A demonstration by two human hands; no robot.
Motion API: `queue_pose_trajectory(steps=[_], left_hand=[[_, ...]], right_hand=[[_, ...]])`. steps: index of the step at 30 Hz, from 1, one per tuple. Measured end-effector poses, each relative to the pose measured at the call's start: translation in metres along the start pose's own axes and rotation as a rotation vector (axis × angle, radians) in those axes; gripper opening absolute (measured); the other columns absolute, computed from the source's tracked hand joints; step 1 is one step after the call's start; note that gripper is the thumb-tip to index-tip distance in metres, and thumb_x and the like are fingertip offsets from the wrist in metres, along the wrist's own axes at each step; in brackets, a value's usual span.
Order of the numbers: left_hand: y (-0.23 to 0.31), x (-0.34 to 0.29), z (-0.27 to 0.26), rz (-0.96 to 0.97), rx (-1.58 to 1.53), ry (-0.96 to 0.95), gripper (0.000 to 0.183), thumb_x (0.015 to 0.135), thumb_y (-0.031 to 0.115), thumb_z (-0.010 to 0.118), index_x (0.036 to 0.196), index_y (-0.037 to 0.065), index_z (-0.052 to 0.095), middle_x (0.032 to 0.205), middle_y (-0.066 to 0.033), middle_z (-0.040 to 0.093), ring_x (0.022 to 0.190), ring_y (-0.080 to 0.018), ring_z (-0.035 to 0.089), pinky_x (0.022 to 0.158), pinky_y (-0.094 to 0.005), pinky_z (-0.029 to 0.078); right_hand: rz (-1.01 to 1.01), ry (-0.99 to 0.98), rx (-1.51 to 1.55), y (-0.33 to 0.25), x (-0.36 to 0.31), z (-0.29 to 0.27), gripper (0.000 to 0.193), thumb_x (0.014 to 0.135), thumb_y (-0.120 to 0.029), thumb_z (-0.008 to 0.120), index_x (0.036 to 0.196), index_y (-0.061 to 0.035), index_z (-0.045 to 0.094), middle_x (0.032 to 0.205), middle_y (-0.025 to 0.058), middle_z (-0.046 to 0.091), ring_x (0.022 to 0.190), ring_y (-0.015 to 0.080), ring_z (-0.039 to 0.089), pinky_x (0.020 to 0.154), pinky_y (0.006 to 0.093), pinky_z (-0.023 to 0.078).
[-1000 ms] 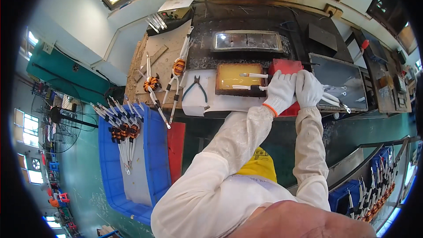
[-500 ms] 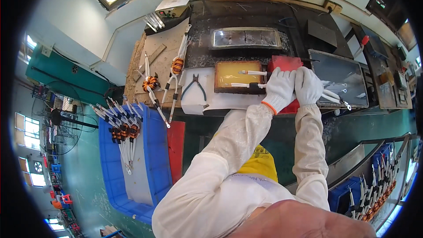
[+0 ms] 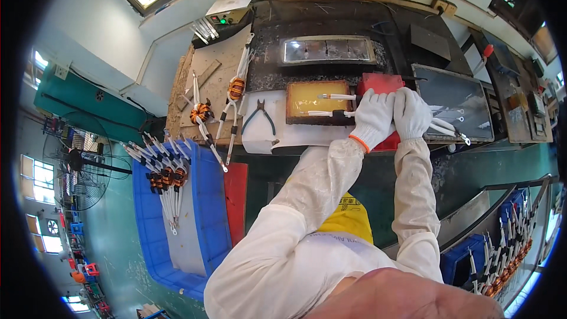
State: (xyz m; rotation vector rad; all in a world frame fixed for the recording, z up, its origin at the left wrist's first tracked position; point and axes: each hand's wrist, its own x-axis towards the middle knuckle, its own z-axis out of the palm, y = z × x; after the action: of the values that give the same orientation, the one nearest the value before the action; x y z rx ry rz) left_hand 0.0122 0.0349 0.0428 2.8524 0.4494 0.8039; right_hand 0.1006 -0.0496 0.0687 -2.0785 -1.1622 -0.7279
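Both gloved hands are side by side over a red box (image 3: 381, 82) at the front of the bench. My left hand (image 3: 374, 113) is closed round white-sleeved leads (image 3: 332, 97), whose metal-tipped ends reach left over a tray of yellow material (image 3: 304, 95). Touching it, my right hand (image 3: 412, 113) is closed on the same bundle. More white leads with ring terminals (image 3: 449, 130) stick out on its right, over a grey tray (image 3: 472, 97). The middle of the bundle is hidden by the gloves.
Cutting pliers (image 3: 258, 119) lie on white paper left of the yellow tray. Two copper coils with white leads (image 3: 201, 112) rest farther left. Behind is a rectangular metal-rimmed pot (image 3: 326, 64). A blue crate (image 3: 156, 224) holds several coils; a rack (image 3: 502, 260) of coils stands at right.
Both hands stay at the red box, almost unmoved. The lead ends over the yellow tray have shifted very slightly to the left.
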Motion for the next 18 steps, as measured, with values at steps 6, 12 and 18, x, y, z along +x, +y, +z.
queue_pose_trajectory(steps=[6,12,18], left_hand=[[-0.0009,-0.0012,0.0045,0.011,0.024,0.062,0.039,0.079,0.034,0.064,0.108,0.009,0.058,0.093,-0.0095,0.066,0.094,-0.0271,0.063,0.105,-0.0428,0.039],[-0.0008,0.0002,0.0039,-0.018,0.021,-0.008,0.041,0.077,0.034,0.066,0.108,0.008,0.058,0.093,-0.0097,0.065,0.093,-0.0273,0.063,0.104,-0.0429,0.039],[-0.0004,-0.0006,0.0024,0.003,0.015,0.024,0.043,0.076,0.035,0.066,0.109,0.008,0.058,0.094,-0.0103,0.065,0.093,-0.0278,0.063,0.104,-0.0431,0.039]], right_hand=[[0.004,-0.007,-0.006,-0.0016,0.0005,-0.0016,0.015,0.093,-0.026,0.058,0.089,-0.0137,0.067,0.08,0.0078,0.069,0.071,0.032,0.067,0.065,0.045,0.052],[0.011,-0.007,0.01,-0.0034,0.0007,-0.0024,0.016,0.092,-0.025,0.057,0.089,-0.0132,0.068,0.08,0.0085,0.069,0.071,0.0321,0.067,0.066,0.0455,0.052],[0.008,0.009,0.002,-0.0024,-0.0002,-0.0018,0.016,0.093,-0.026,0.057,0.091,-0.0133,0.068,0.081,0.0085,0.069,0.074,0.032,0.067,0.066,0.0451,0.052]])
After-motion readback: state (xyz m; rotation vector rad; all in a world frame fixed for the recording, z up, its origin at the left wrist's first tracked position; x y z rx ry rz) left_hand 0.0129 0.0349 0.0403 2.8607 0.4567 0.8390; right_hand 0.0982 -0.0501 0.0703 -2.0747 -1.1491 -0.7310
